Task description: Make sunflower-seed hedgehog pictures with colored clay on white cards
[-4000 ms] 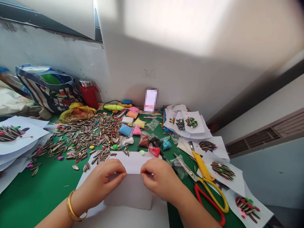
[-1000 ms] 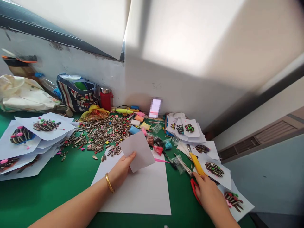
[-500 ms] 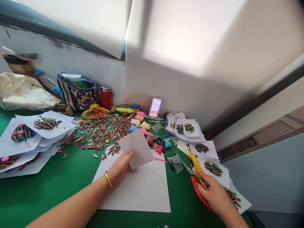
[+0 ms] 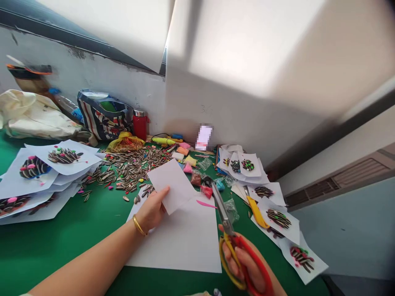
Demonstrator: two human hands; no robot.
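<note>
A small white paper card (image 4: 174,185) is pinched between thumb and fingers of my left hand (image 4: 152,209), which wears a gold bangle. It is held over a larger white sheet (image 4: 185,246) lying on the green table. My right hand (image 4: 247,263) grips a pair of scissors (image 4: 228,228) with one red and one yellow handle. Their blades look closed and point up and away, to the right of the card. Beyond the card lies a spread of striped sunflower seeds (image 4: 132,164). A pink plastic knife (image 4: 206,204) rests by the large sheet's right edge.
Papers with seed pictures (image 4: 64,156) are piled at left, and more (image 4: 279,220) lie at right beside a yellow utility knife (image 4: 256,211). Bags of coloured clay (image 4: 196,179), a red flask (image 4: 140,125), a striped bag (image 4: 103,117) and a phone-like lit screen (image 4: 203,137) stand towards the wall.
My right hand has lifted the scissors from beside the yellow utility knife and swung them left towards the sheet. The card in my left hand has shifted slightly left.
</note>
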